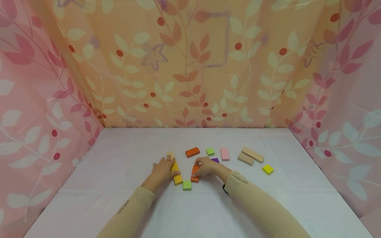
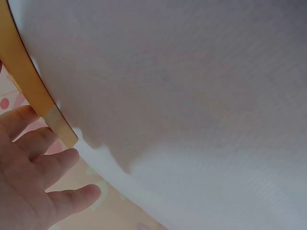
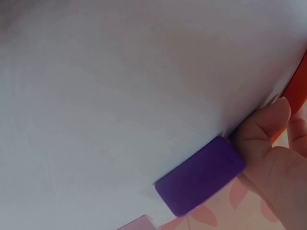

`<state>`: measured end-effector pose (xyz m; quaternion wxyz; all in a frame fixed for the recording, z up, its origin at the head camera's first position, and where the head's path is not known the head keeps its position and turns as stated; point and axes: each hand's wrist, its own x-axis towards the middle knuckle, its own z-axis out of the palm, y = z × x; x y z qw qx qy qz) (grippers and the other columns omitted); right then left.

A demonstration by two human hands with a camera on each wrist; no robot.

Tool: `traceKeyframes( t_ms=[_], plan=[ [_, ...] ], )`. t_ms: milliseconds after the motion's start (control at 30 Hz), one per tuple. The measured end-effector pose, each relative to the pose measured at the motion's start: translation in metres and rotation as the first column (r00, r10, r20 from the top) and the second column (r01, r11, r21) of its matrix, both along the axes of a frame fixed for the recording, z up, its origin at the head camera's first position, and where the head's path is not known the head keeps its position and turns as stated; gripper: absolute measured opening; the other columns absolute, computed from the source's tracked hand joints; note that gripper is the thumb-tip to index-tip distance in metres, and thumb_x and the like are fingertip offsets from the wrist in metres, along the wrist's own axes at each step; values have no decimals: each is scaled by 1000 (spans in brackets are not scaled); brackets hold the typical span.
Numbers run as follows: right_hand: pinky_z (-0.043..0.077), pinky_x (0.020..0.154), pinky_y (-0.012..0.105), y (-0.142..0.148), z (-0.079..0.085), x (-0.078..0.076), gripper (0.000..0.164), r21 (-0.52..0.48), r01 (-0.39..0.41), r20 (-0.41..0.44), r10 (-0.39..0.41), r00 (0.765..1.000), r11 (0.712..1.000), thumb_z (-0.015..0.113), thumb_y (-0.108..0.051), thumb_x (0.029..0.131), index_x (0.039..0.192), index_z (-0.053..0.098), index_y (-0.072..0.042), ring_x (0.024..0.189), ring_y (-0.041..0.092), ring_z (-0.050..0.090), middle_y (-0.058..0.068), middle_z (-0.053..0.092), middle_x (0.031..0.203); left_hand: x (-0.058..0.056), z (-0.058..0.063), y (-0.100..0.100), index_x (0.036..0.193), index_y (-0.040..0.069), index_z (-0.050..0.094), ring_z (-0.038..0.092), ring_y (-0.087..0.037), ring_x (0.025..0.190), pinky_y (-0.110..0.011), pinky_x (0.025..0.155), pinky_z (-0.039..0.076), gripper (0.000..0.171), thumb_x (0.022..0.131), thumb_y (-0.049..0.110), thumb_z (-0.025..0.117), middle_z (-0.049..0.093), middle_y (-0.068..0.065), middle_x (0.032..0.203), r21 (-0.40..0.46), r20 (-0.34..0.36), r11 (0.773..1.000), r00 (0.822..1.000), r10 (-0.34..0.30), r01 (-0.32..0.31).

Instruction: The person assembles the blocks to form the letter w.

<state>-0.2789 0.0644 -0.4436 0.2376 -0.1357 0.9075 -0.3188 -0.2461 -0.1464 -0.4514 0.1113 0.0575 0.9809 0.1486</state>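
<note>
Two yellow-orange blocks lie end to end, the nearer yellow block [image 1: 178, 180] by my left thumb. At their far end sits a pale ridged wooden piece [image 1: 170, 154]. My left hand [image 1: 162, 170] rests along this row, its fingers spread and fairly straight in the left wrist view. With thumb and fingers my right hand [image 1: 206, 166] pinches an orange block [image 1: 195, 170], partly covered by the hand. Just nearer is more orange block [image 1: 194, 179]. A light green block [image 1: 187, 185] lies between the near ends of both rows. Beside the right hand is a purple block [image 3: 200, 176].
Behind the hands lie a red-orange block [image 1: 192, 152], a green block [image 1: 210, 151] and a pink block [image 1: 225, 154]. Farther right are two plain wooden blocks [image 1: 252, 154] and a yellow block [image 1: 268, 169]. Patterned curtains [image 1: 190, 82] surround the white table [image 1: 119, 145].
</note>
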Motion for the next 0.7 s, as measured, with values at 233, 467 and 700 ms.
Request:
traceKeyframes(
  t_ms=[233, 467, 700],
  plan=[
    [46, 83, 41, 0, 0, 1, 32, 0, 1, -3, -1, 1000, 1000, 84, -24, 77, 97, 61, -14, 99, 27, 49, 17, 54, 123, 0, 0, 0, 147, 6, 43, 26, -44, 140, -69, 105, 22, 74, 89, 45, 67, 31, -19, 154, -1, 4, 1000, 1000, 1, -1],
    [46, 77, 35, 2, -1, -1, 32, -32, 25, 22, -24, 999, 999, 82, -27, 80, 101, 62, -13, 92, 23, 50, 12, 57, 116, 0, 1, 0, 147, 6, 42, 26, -44, 140, -69, 105, 22, 74, 89, 45, 66, 31, -18, 155, -5, 4, 1000, 1000, 3, -3],
    [39, 54, 23, 8, -7, -9, 24, -211, 210, 53, -203, 978, 955, 73, -23, 88, 100, 62, -6, 61, 14, 46, 5, 55, 79, 2, 3, 0, 147, 5, 42, 26, -44, 140, -69, 105, 21, 73, 89, 44, 67, 31, -18, 154, 6, 6, 1000, 1000, 3, -3]
  ],
)
